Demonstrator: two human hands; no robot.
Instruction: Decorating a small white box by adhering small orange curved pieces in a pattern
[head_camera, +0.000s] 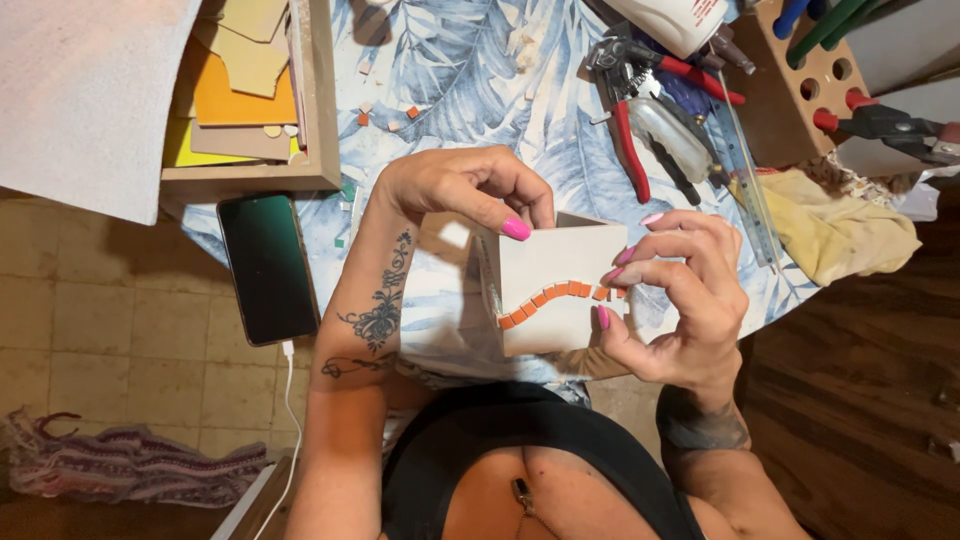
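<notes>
The left hand (455, 190) pinches the white box (550, 290) by its top edge, over the table's near edge; the right hand (680, 300) holds a small orange tile (601, 293) against the box's side.

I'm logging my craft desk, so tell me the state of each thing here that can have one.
White box: held up, a wavy row of orange tiles across its face.
Left hand: gripping the box's top edge.
Right hand: fingertips at the row's end tile.
Phone: screen dark, cable plugged in.
Red-handled nippers: lying flat on the table.
</notes>
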